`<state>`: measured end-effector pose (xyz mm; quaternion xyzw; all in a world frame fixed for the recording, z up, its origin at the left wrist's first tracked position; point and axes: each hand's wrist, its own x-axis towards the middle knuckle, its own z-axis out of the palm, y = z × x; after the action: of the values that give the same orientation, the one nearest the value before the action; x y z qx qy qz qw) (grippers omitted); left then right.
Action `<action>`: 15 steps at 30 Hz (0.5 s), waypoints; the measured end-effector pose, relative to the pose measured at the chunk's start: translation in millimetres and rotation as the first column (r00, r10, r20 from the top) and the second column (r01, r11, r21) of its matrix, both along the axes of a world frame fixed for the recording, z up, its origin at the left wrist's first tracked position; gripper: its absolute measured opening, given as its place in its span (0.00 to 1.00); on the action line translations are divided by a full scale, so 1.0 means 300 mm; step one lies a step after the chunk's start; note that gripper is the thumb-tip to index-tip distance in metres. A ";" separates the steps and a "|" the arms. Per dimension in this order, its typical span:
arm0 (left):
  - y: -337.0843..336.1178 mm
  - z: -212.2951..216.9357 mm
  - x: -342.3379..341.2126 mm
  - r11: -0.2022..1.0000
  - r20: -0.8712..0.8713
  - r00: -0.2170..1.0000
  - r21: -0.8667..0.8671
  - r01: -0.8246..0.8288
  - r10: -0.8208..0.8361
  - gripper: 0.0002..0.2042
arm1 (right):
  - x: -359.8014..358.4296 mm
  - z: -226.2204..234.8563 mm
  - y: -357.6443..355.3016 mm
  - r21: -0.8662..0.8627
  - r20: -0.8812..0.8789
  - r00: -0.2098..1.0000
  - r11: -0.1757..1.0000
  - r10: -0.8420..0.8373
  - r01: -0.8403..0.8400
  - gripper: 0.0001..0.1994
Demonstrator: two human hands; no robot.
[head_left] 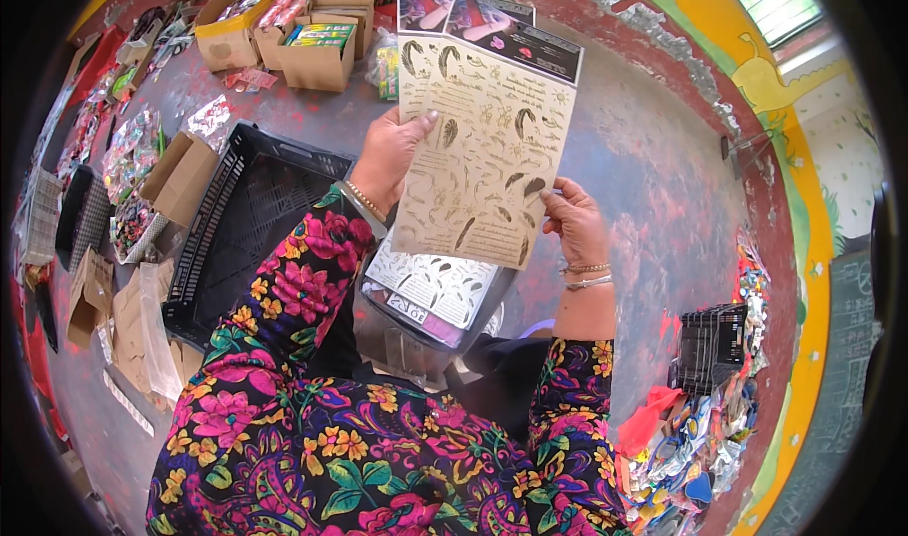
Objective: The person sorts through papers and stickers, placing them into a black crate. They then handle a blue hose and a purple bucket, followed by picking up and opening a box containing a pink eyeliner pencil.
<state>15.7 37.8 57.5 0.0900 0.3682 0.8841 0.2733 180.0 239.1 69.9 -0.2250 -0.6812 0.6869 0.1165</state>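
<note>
I hold up a few overlapping temporary tattoo sheets (487, 167), tan with gold and black feather designs and a dark picture header. My left hand (392, 153) is closed on their left edge, thumb across the front. The fingertips of my right hand (577, 219) pinch the lower right edge. Below them, a plastic tub (397, 323) between my knees holds more sheets, and a white sheet with black feather designs (440, 285) lies on top. The held sheets partly cover that tub.
To the left on the floor stands a black plastic crate (203, 238). Cardboard boxes of packets (317, 68) are at the back left. Bagged goods (137, 153) line the left side. At right lie a small black basket (711, 347) and a heap of colourful packets (695, 460) by the wall.
</note>
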 end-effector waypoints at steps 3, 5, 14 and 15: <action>0.000 -0.002 -0.006 1.000 0.000 1.000 0.007 -0.029 0.029 0.10 | -0.009 -0.007 -0.003 -0.038 0.052 0.999 0.999 0.016 -0.014 0.09; -0.002 -0.009 -0.006 0.998 -0.022 0.998 0.009 -0.055 0.055 0.10 | -0.012 -0.009 -0.010 -0.057 0.041 0.999 0.998 0.028 -0.026 0.09; -0.033 0.008 -0.109 0.923 -0.133 0.913 0.064 -0.380 0.386 0.10 | 0.016 -0.049 0.075 0.042 0.082 0.990 0.993 -0.114 0.111 0.07; -0.061 0.007 -0.136 0.897 -0.138 0.886 0.048 -0.440 0.443 0.10 | 0.026 -0.057 0.094 0.036 0.089 0.986 0.990 -0.143 0.140 0.07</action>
<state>-24.9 19.4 59.6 0.0702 0.3912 0.9169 0.0369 187.9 267.2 52.9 -0.3023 -0.6781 0.6558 0.1368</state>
